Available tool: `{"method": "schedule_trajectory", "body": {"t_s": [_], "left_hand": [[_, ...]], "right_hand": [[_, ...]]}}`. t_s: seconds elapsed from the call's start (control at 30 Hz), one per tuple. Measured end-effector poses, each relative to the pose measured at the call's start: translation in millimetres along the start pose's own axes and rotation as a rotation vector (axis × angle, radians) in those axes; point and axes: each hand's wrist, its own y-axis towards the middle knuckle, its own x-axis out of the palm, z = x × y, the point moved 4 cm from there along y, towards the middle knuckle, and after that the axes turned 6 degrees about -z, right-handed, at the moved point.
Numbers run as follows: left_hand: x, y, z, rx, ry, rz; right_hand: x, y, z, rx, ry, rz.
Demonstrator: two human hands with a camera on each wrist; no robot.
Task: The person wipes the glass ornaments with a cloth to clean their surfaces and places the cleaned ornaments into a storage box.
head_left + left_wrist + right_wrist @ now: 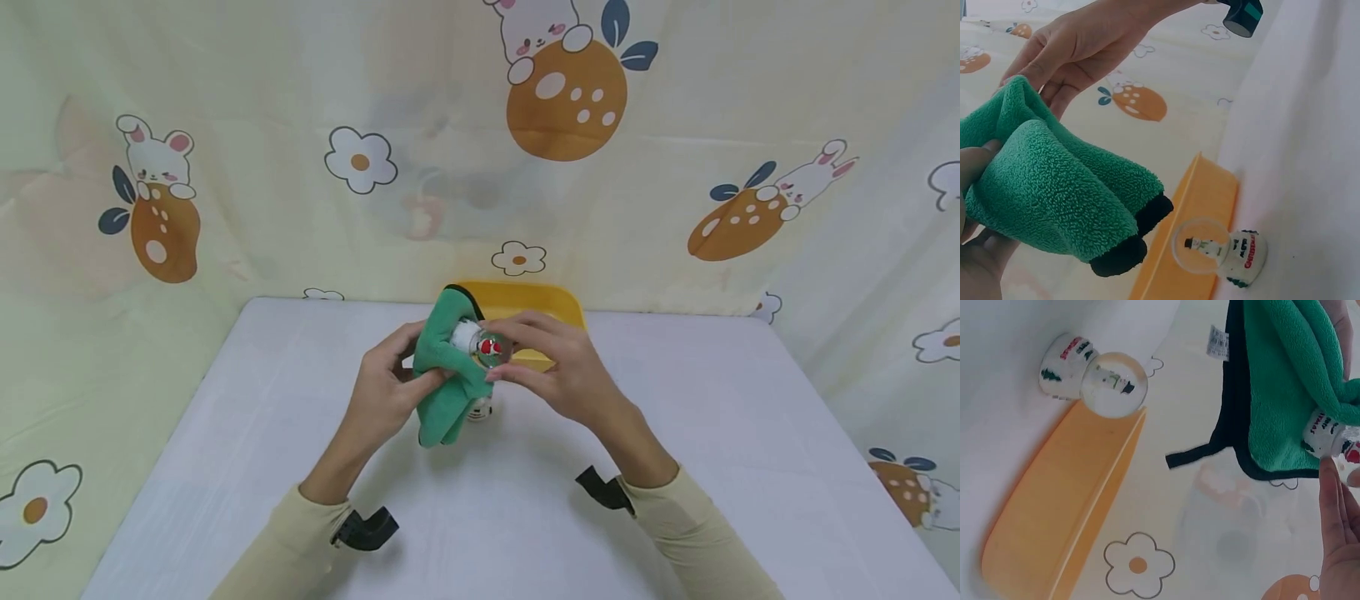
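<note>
My left hand grips a green terry cleaning cloth with black edging. Folds of it wrap around the white base of a small snow globe with a red figure inside. From the other side, my right hand pinches the clear ball between thumb and fingers. In the right wrist view, dark red lettering shows on the held globe's base. A second snow globe, with a snowman inside, stands upright on the table below the cloth; the cloth partly hides it in the head view.
Behind the hands, a yellow plastic tray sits at the table's far edge, close to the standing globe. The white-covered table meets a patterned curtain at the back. Black wrist mounts hang under both forearms.
</note>
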Motion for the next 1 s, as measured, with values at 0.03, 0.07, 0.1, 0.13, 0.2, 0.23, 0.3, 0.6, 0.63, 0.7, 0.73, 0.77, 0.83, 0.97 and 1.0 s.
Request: {"method": "schedule_trajectory", "body": {"t_s": [0.03,0.07,0.1,0.13,0.2,0.23,0.3,0.6,0.63,0.7,0.73,0.77,0.83,0.97,1.0], "left_hand": [[-0.4,-0.1,0.0,-0.001,0.002,0.0],[-0.7,-0.5,0.2,-0.002,0.003,-0.001],[-1.1,-0.7,0.1,-0.003,0.007,0.0],[-1.3,-0.8,0.0,-0.006,0.009,0.0],[-1.5,-1.1,0.2,-0.012,0.006,-0.002],[-1.6,-1.0,0.0,-0.016,0.005,-0.003],[-1.7,-0.6,0.5,-0.022,0.002,-0.004],[-1.2,0.9,-0.2,-0.097,0.007,-0.013],[-1.2,1.0,-0.3,-0.108,0.006,-0.018],[-1.7,1.6,-0.5,-0.124,0.009,-0.026],[-2.0,2.0,-0.6,-0.129,0.013,-0.029],[-2.4,2.4,-0.7,-0.134,0.017,-0.033],[-2.9,3.0,-1.2,-0.143,0.029,-0.042],[-3.0,3.3,-2.8,-0.162,0.055,-0.062],[-2.9,3.2,-3.2,-0.163,0.063,-0.066]], "right_hand": [[0,0.1,0,-0.009,-0.012,-0.01],[-1,0.1,-1,-0.018,-0.024,-0.02],[-1,0.2,-1,-0.025,-0.035,-0.032],[-1,0.3,-1,-0.036,-0.046,-0.041],[-2,0.3,-2,-0.069,-0.055,-0.058],[-2,0.2,-2,-0.088,-0.057,-0.066],[-2,0.1,-2,-0.13,-0.06,-0.08],[-1,-0.4,-3,-0.266,-0.096,-0.134],[-2,-0.1,-4,-0.281,-0.106,-0.135],[-3,0.4,-7,-0.308,-0.126,-0.133],[-3,0.6,-8,-0.317,-0.142,-0.135],[-4,0.7,-9,-0.324,-0.158,-0.136],[-4,0.8,-10,-0.33,-0.202,-0.145],[-5,0.0,-11,-0.35,-0.289,-0.18],[-6,-0.1,-11,-0.36,-0.308,-0.189]]}}
